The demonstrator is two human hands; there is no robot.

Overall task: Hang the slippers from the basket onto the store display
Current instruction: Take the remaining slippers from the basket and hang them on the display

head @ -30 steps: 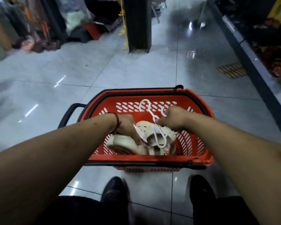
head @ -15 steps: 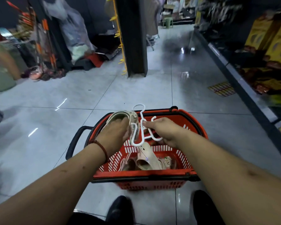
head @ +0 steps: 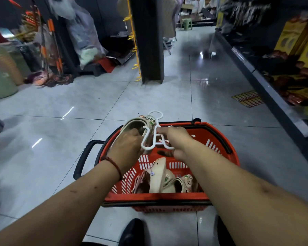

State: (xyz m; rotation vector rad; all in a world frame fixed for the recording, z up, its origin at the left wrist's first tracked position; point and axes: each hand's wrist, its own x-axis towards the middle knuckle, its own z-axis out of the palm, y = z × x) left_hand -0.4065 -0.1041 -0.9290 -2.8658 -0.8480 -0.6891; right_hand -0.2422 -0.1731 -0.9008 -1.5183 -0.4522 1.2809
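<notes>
A red plastic basket (head: 219, 137) stands on the tiled floor in front of my feet. My left hand (head: 127, 144) grips a beige slipper (head: 137, 123) lifted above the basket's far rim. My right hand (head: 174, 139) pinches the white plastic hanger (head: 156, 137) that carries this slipper. More beige slippers (head: 160, 176) with small cartoon charms lie inside the basket. A dark pillar (head: 146, 39) with yellow display hooks (head: 132, 38) stands ahead, well beyond my hands.
A low shelf (head: 267, 82) with yellow packaged goods runs along the right side. Mops, bins and bagged goods (head: 48, 50) crowd the back left. The basket's black handle (head: 84, 157) sticks out to its left. My dark shoes (head: 132, 231) are below the basket.
Both hands have lifted the slipper and hanger up out of the basket. My view has tilted up, showing more of the aisle and pillar.
</notes>
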